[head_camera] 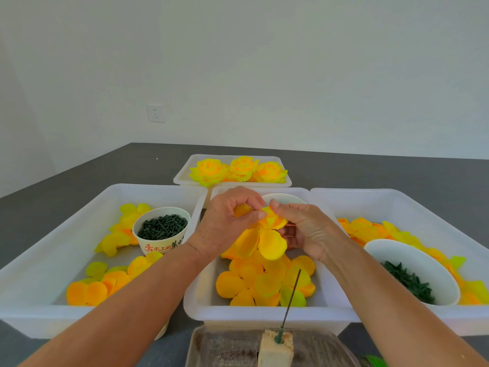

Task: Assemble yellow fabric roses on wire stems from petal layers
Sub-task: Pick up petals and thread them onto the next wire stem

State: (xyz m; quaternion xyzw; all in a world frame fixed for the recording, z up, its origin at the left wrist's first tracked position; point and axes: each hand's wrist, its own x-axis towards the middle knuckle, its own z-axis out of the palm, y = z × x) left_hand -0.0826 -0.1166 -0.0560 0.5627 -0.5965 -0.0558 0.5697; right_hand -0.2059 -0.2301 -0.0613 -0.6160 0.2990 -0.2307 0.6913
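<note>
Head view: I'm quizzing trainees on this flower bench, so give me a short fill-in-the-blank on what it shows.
1. Both hands hold a petal layer over the ___ tray.
2. The far tray holds ___ finished roses.
3. The bare wire stem stands in a ___ block.
4. The printed cup sits in the ___ tray.

Missing words: middle; three; foam; left

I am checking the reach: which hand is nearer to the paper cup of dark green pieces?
Left. The left hand is just right of the paper cup, over the middle bin. The right hand is farther right, beyond the petal layer both pinch.
</note>
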